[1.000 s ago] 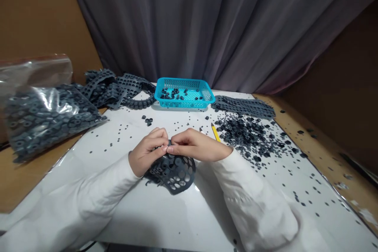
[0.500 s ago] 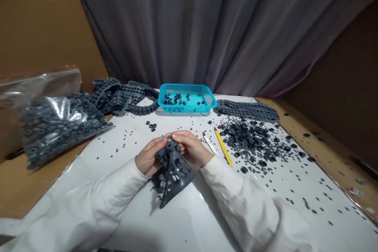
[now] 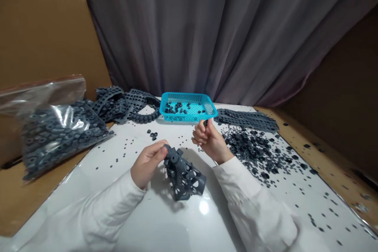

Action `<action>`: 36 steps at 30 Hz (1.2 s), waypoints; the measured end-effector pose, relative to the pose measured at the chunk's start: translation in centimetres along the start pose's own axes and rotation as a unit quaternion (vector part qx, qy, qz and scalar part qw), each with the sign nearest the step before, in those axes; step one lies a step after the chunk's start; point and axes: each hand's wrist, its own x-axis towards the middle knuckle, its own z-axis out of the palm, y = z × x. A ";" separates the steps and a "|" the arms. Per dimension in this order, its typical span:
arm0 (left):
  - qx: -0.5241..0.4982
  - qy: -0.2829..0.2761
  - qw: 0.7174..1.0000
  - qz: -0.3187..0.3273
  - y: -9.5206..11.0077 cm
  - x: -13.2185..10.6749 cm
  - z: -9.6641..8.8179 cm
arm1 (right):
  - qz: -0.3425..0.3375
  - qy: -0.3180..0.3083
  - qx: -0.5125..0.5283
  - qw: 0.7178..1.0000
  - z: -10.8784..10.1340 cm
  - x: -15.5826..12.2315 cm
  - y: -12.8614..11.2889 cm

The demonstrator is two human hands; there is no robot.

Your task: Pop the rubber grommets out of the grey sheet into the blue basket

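Note:
My left hand point(image 3: 150, 162) is closed on the upper end of a dark grey perforated rubber sheet point(image 3: 189, 179). The sheet hangs curled below the fingers, with round holes through it and raised round studs near the grip. Apart from the sheet, my right hand point(image 3: 210, 141) is up in front of the basket, its thumb and forefinger pinching a small black rubber piece point(image 3: 206, 123). Just behind it stands a turquoise plastic basket point(image 3: 189, 118) with several small black pieces scattered on its floor.
At left lies a clear zip bag point(image 3: 63, 134) full of grey rubber pieces. Perforated strips point(image 3: 110, 104) are heaped behind it. More flat strips point(image 3: 248, 120) lie right of the basket, before a pile of black pieces point(image 3: 251, 145). A grey curtain point(image 3: 183, 31) hangs behind.
My right hand has left the sheet and moved up and right towards the basket with a small black piece. My left hand keeps the sheet, which has swung to the right.

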 end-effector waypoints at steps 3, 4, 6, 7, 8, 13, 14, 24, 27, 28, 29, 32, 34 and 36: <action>0.048 0.031 0.998 -0.007 0.1 -0.1 -0.5 | -0.001 -0.020 -0.021 1.000 0.3 -0.3 -0.7; 0.049 0.052 0.997 -0.015 0.2 -0.1 -0.6 | 0.001 -0.028 -0.025 0.999 0.5 -0.4 -0.8; 0.022 0.106 0.993 -0.039 0.3 0.1 -0.7 | -0.001 -0.054 -0.014 0.998 1.2 -0.7 -0.9; -0.003 0.137 0.989 -0.052 0.4 0.2 -0.7 | -0.005 -0.073 0.000 0.997 1.5 -0.8 -1.0; -0.031 0.166 0.984 -0.063 0.6 0.4 -0.7 | -0.011 -0.093 0.018 0.995 1.8 -1.0 -1.0; -0.139 0.197 0.965 -0.106 1.0 0.9 -0.9 | -0.014 -0.153 0.089 0.984 2.5 -1.4 -1.4; -0.149 0.184 0.965 -0.115 1.0 0.9 -0.9 | -0.010 -0.151 0.093 0.984 2.6 -1.5 -1.4; -0.177 0.143 0.958 -0.173 -0.5 0.7 0.4 | 0.020 -0.101 0.074 0.992 2.5 -1.0 -1.7; -0.186 0.132 0.955 -0.189 -1.0 0.6 0.5 | 0.028 -0.069 0.057 0.996 2.3 -0.3 -1.9; -0.189 0.123 0.956 -0.190 -1.2 0.6 0.5 | 0.033 -0.063 0.056 0.996 2.3 -0.2 -1.8; -0.190 0.111 0.956 -0.192 -1.3 0.6 0.5 | 0.038 -0.061 0.059 0.996 2.5 -0.2 -1.7; -0.190 0.098 0.957 -0.198 -1.7 0.6 0.5 | 0.046 -0.078 0.083 0.992 3.3 -0.6 -1.1; -0.188 0.108 0.956 -0.200 -1.8 0.6 0.4 | 0.049 -0.098 0.108 0.988 4.0 -1.0 -0.7; -0.189 0.108 0.955 -0.200 -1.7 0.6 0.4 | 0.049 -0.116 0.132 0.983 4.6 -1.3 -0.4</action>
